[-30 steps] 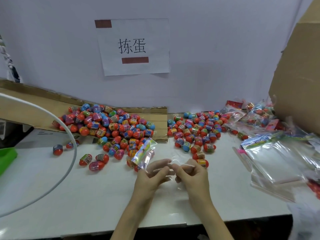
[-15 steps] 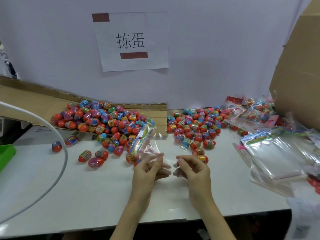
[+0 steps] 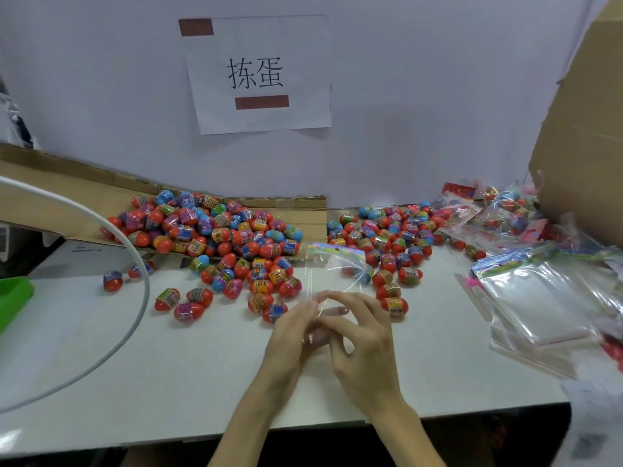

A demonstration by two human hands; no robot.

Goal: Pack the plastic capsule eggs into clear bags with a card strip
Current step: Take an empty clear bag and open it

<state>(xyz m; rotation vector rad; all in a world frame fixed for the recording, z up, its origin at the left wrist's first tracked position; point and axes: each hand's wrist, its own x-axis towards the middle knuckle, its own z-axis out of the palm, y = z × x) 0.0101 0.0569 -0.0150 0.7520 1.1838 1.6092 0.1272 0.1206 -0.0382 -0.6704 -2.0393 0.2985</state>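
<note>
A clear bag [image 3: 332, 274] with a colourful card strip [image 3: 333, 248] at its far end stands up from my two hands at the table's middle. My left hand [image 3: 291, 335] and my right hand [image 3: 362, 335] are close together, both pinching the bag's near open edge. Two heaps of plastic capsule eggs lie behind: a left heap [image 3: 215, 230] spilling off flat cardboard, and a right heap [image 3: 391, 237]. Loose eggs [image 3: 392, 303] lie just right of my hands. No egg shows inside the held bag.
A stack of empty clear bags [image 3: 539, 298] lies at the right. Filled bags [image 3: 499, 210] pile at the back right beside a tall cardboard box [image 3: 583, 129]. A white cable [image 3: 135, 264] arcs over the left; a green tray [image 3: 13, 294] sits at the left edge.
The bag has swung from leaning left to pointing straight away from me, strip end far. My hands came closer together on its near edge.
</note>
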